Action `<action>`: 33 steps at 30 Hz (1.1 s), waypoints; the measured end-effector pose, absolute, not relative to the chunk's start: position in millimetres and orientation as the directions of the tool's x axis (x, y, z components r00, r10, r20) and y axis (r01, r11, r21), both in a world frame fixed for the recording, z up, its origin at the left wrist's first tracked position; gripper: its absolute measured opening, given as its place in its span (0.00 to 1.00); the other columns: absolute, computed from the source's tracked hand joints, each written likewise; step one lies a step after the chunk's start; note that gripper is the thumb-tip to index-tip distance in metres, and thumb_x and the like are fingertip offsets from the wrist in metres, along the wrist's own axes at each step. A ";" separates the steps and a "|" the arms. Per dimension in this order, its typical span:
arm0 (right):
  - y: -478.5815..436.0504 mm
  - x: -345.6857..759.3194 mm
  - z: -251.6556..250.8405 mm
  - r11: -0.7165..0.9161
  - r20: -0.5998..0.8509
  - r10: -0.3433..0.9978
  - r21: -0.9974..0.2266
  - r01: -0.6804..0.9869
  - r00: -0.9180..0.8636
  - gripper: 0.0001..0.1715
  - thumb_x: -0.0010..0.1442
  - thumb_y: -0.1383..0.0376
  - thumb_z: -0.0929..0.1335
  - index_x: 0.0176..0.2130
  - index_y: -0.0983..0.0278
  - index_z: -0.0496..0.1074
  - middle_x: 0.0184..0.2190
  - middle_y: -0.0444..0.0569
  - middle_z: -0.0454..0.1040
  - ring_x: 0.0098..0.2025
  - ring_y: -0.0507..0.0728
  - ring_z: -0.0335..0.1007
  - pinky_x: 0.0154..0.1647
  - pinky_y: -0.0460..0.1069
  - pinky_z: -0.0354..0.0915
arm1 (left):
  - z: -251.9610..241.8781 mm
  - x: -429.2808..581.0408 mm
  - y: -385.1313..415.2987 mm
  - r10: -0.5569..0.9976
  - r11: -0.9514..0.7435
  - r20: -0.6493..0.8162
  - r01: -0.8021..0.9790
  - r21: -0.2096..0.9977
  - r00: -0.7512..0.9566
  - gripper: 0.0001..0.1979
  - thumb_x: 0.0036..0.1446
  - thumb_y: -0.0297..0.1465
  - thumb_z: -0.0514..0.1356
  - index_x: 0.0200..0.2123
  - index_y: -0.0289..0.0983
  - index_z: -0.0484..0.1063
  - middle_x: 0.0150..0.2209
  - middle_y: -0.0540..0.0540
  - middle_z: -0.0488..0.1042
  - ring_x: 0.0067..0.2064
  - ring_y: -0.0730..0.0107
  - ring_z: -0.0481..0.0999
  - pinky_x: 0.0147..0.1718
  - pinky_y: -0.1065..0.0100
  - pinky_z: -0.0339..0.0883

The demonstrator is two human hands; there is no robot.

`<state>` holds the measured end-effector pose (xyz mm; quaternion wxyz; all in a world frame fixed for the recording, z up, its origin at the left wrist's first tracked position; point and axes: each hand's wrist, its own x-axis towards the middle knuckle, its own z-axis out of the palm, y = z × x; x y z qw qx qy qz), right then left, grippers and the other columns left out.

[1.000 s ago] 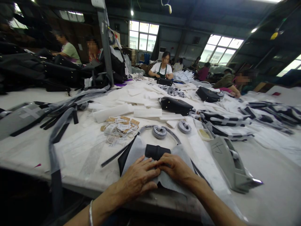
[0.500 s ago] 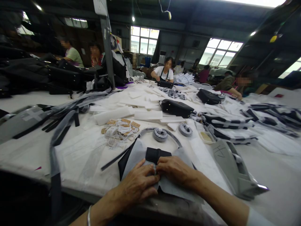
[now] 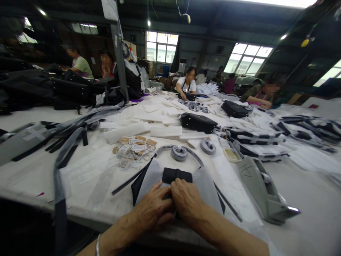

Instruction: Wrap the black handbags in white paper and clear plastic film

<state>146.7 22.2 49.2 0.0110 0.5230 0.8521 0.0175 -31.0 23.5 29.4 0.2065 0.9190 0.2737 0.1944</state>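
A black handbag (image 3: 136,185) lies at the table's front edge, with pale protective sheet (image 3: 204,184) over much of its body. Its handle (image 3: 197,157), wrapped in grey film, curves away behind it. At the middle sits a black flap with a strap band (image 3: 170,175). My right hand (image 3: 188,201) is closed on the bag just below this band, fingers bunched; what they pinch is hidden. My left hand (image 3: 152,206) presses against the bag from the left with bent fingers, their tips partly hidden by the right hand.
Beyond the bag lie wrapped strap coils (image 3: 179,153), a heap of tags (image 3: 135,149) and white foam sheets (image 3: 165,131). A grey tape dispenser (image 3: 263,190) stands at right. Another black bag (image 3: 198,122) lies farther back. Co-workers, one in white (image 3: 185,85), work around the table.
My right hand has shifted left and its wrist lowered, uncovering a dark strap on the bag's right. My left fingers have drawn in. The co-worker in white has moved an arm.
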 end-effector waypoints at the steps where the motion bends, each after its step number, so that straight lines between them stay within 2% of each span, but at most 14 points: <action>1: 19.1 142.8 49.3 0.417 0.029 0.908 0.037 0.908 -0.418 0.09 0.60 0.76 0.65 0.39 0.65 0.72 0.36 0.56 0.75 0.36 0.63 0.72 0.33 0.54 0.61 | 33.7 -31.9 25.0 0.591 -0.746 0.244 0.407 0.527 0.769 0.15 0.59 0.32 0.64 0.50 0.44 0.73 0.55 0.44 0.71 0.58 0.58 0.70 0.66 0.49 0.51; 3: 16.6 143.5 52.6 0.370 0.104 0.924 -0.001 0.929 -0.368 0.07 0.62 0.73 0.66 0.37 0.63 0.72 0.35 0.53 0.75 0.37 0.62 0.72 0.38 0.54 0.63 | 45.0 -34.1 30.9 0.603 -0.699 0.238 0.361 0.617 0.761 0.10 0.63 0.32 0.60 0.48 0.44 0.74 0.52 0.46 0.73 0.55 0.62 0.72 0.63 0.58 0.58; 5: 18.4 154.5 58.0 0.300 0.197 0.938 -0.046 0.953 -0.286 0.02 0.64 0.67 0.68 0.37 0.63 0.72 0.37 0.53 0.76 0.42 0.63 0.71 0.46 0.57 0.62 | 57.2 -35.2 40.5 0.669 -0.641 0.203 0.417 0.644 0.715 0.10 0.67 0.31 0.54 0.46 0.41 0.74 0.48 0.46 0.75 0.50 0.67 0.75 0.54 0.67 0.66; 7: 23.2 170.9 61.6 0.208 0.241 0.953 -0.078 0.975 -0.184 0.10 0.65 0.60 0.68 0.40 0.64 0.73 0.40 0.55 0.77 0.46 0.66 0.71 0.52 0.61 0.60 | 67.0 -34.0 52.4 0.757 -0.585 0.153 0.556 0.590 0.635 0.10 0.66 0.30 0.53 0.45 0.38 0.73 0.43 0.47 0.76 0.44 0.69 0.77 0.44 0.71 0.70; 9: 29.4 186.8 60.1 0.151 0.208 0.969 -0.085 0.985 -0.131 0.16 0.67 0.56 0.66 0.44 0.66 0.74 0.43 0.58 0.78 0.48 0.68 0.72 0.55 0.63 0.58 | 72.7 -30.4 64.3 0.805 -0.557 0.129 0.664 0.500 0.579 0.07 0.63 0.29 0.56 0.43 0.38 0.72 0.40 0.47 0.76 0.40 0.67 0.77 0.40 0.69 0.71; 11: 35.7 198.6 53.0 0.156 0.158 0.977 -0.084 0.984 -0.141 0.20 0.69 0.55 0.64 0.48 0.67 0.74 0.48 0.61 0.77 0.52 0.69 0.71 0.59 0.65 0.55 | 73.4 -26.5 73.9 0.809 -0.570 0.143 0.703 0.426 0.570 0.06 0.60 0.30 0.60 0.40 0.37 0.73 0.41 0.44 0.76 0.40 0.61 0.77 0.41 0.64 0.70; 15: 44.0 211.7 32.5 0.206 0.127 0.973 -0.116 0.972 -0.192 0.30 0.70 0.52 0.61 0.59 0.70 0.68 0.57 0.62 0.72 0.62 0.69 0.63 0.66 0.66 0.45 | 59.4 -27.0 81.4 0.816 -0.578 0.202 0.767 0.279 0.541 0.13 0.59 0.38 0.63 0.40 0.34 0.74 0.43 0.36 0.76 0.53 0.45 0.72 0.54 0.48 0.62; 17: 45.1 216.7 25.0 0.233 0.140 0.967 -0.142 0.962 -0.213 0.32 0.69 0.50 0.61 0.61 0.69 0.66 0.58 0.60 0.71 0.62 0.68 0.63 0.67 0.65 0.43 | 48.5 -31.8 80.5 0.818 -0.573 0.223 0.784 0.238 0.530 0.15 0.61 0.40 0.62 0.44 0.34 0.74 0.47 0.36 0.76 0.58 0.45 0.69 0.58 0.46 0.57; 19: 45.3 221.1 21.3 0.257 0.163 0.959 -0.163 0.952 -0.231 0.32 0.69 0.49 0.61 0.62 0.67 0.66 0.57 0.59 0.73 0.60 0.66 0.65 0.67 0.64 0.43 | 39.5 -36.4 79.5 0.824 -0.560 0.241 0.801 0.212 0.513 0.16 0.63 0.41 0.60 0.46 0.35 0.73 0.49 0.37 0.75 0.58 0.48 0.69 0.58 0.47 0.56; 25: 52.0 225.1 26.9 0.244 0.155 0.964 -0.177 0.954 -0.217 0.31 0.67 0.47 0.62 0.58 0.66 0.70 0.49 0.56 0.77 0.53 0.65 0.68 0.61 0.61 0.51 | 31.2 -34.9 86.3 0.848 -0.501 0.295 0.847 0.177 0.440 0.21 0.65 0.49 0.55 0.40 0.36 0.73 0.43 0.41 0.77 0.52 0.53 0.73 0.61 0.43 0.50; 30: 54.7 222.9 32.9 0.248 0.116 0.966 -0.162 0.955 -0.231 0.34 0.66 0.46 0.62 0.58 0.67 0.70 0.49 0.58 0.76 0.55 0.67 0.67 0.62 0.61 0.51 | 37.3 -31.3 92.6 0.835 -0.523 0.286 0.839 0.151 0.470 0.25 0.62 0.52 0.56 0.40 0.33 0.75 0.42 0.37 0.78 0.51 0.48 0.74 0.61 0.41 0.49; 33: 51.7 222.6 34.3 0.250 0.108 0.966 -0.157 0.955 -0.235 0.35 0.66 0.46 0.62 0.60 0.68 0.68 0.52 0.60 0.75 0.57 0.68 0.66 0.64 0.62 0.48 | 50.9 -31.2 87.6 0.801 -0.577 0.292 0.805 0.139 0.523 0.28 0.60 0.50 0.60 0.51 0.32 0.72 0.49 0.33 0.76 0.57 0.42 0.70 0.62 0.37 0.45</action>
